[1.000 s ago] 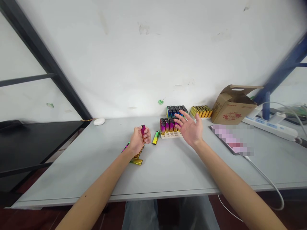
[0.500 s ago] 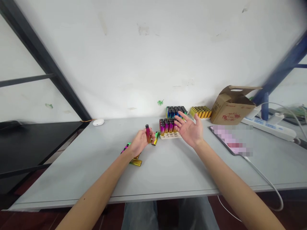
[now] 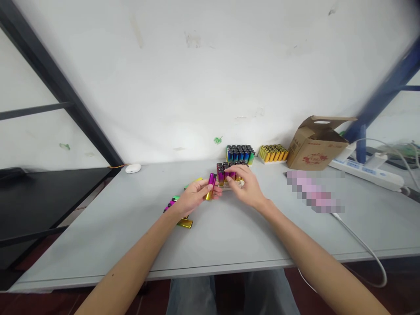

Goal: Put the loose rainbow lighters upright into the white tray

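My left hand (image 3: 194, 197) is closed on a shiny purple and gold lighter (image 3: 210, 187), which leans slightly, dark end up. Just right of it, my right hand (image 3: 245, 186) curves over the front of a white tray (image 3: 226, 188) with upright purple and gold lighters (image 3: 221, 175). Its fingers are bent and apart, and nothing shows between them. Several loose lighters (image 3: 185, 223) lie beside and partly behind my left hand and wrist.
Behind stand blue-green lighters (image 3: 241, 154) and a tray of yellow ones (image 3: 274, 154). Farther right are an open cardboard box (image 3: 313, 148), a power strip (image 3: 370, 175) and a blurred-out device with a cable (image 3: 357, 240). A white case (image 3: 133, 168) lies at the left.
My right hand has turned over from palm up and come down left onto the tray's front. My left hand has moved slightly right with the lighter, which now tilts the other way.
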The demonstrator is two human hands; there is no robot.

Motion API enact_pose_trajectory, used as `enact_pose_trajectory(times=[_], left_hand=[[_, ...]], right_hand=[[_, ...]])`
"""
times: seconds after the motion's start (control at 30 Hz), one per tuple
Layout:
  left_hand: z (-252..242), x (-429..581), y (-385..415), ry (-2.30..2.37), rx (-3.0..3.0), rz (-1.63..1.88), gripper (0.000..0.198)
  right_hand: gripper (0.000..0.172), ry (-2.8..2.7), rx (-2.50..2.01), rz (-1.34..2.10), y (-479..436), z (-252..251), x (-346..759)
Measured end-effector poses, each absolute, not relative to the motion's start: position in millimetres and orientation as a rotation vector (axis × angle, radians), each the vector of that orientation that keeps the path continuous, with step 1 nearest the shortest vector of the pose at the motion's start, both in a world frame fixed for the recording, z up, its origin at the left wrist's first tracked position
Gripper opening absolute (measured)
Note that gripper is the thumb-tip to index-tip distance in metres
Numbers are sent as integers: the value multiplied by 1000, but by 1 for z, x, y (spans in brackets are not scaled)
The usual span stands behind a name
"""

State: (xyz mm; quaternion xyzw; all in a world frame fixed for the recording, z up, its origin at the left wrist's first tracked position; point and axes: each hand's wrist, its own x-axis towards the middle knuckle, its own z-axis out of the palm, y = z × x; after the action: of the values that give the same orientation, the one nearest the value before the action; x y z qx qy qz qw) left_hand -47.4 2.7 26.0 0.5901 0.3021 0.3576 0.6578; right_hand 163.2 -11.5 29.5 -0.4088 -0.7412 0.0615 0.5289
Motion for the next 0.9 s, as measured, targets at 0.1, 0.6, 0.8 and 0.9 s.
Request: enact_pose_trajectory(times=[0.1, 0.6, 0.8, 0.9], left_hand=[[27, -47, -1, 689, 1351, 761, 36], [27, -45, -2, 717, 1706, 735, 35], [27, -44, 0, 868, 1641, 907, 46], [24, -47, 6, 1040, 1650, 1055, 41]], right_hand=[[22, -1854, -930, 122, -12, 27, 160], [20, -1565, -967, 697, -24, 36, 145], [25, -1377, -913, 713, -11, 42, 163], [24, -1423, -1010, 541, -4, 39, 174]])
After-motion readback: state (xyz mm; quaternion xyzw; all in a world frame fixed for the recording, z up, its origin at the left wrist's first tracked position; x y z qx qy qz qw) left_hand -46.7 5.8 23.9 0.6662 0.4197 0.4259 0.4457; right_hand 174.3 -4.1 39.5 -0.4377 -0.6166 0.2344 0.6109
